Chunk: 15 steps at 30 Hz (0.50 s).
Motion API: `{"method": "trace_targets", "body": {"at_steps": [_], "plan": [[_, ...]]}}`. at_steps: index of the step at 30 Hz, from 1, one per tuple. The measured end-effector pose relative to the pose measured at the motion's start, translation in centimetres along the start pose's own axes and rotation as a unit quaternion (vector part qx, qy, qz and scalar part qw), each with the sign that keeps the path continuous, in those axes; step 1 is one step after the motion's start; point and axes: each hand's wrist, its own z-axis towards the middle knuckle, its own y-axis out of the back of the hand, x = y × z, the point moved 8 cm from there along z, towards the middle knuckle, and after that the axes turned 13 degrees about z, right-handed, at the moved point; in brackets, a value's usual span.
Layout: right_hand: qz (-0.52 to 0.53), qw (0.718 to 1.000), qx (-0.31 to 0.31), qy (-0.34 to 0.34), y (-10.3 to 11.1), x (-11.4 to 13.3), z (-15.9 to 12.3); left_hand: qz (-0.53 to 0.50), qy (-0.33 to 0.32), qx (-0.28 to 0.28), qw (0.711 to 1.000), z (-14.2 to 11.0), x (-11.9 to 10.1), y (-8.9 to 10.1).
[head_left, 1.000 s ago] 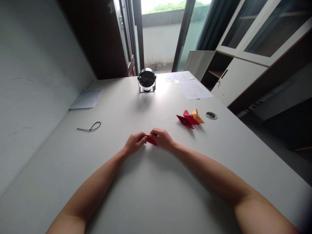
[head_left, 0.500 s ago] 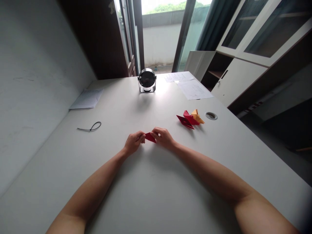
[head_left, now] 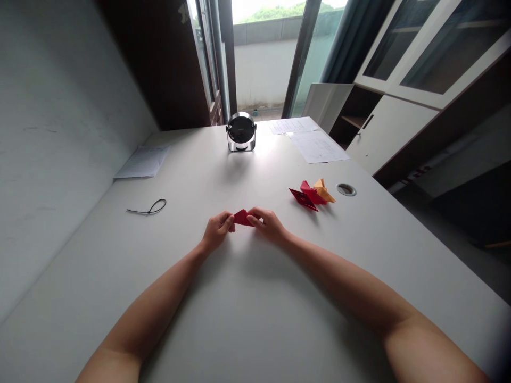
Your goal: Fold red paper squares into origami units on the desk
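Observation:
Between my hands is a small piece of folded red paper, held just over the middle of the white table. My left hand pinches its left corner between thumb and fingers. At the other end, my right hand grips the right edge, and its fingers cover part of the paper. To the right lies a little group of folded paper pieces: a dark red one, a brighter red one and an orange one, touching or overlapping.
A looped black cable tie lies to the left. Further back stand a round black device on a metal bracket and flat papers. Another paper stack lies by the left wall. A round cable hole is near the right edge.
The red paper has turned in my fingers, its lower right point swinging up so it sits more level. My left hand has shifted slightly left and up; the right hand barely moved.

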Motion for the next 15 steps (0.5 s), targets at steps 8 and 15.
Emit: {"method": "trace_targets", "body": {"at_steps": [8, 15], "plan": [[0.020, 0.999, 0.028, -0.013, -0.51, -0.41, 0.00, 0.009, -0.004, 0.014, 1.000, 0.06, 0.15, -0.38], [-0.014, 0.999, 0.041, -0.002, -0.98, 0.03, -0.07, 0.073, -0.032, -0.019, 0.997, 0.11, -0.45, 0.50]]}}
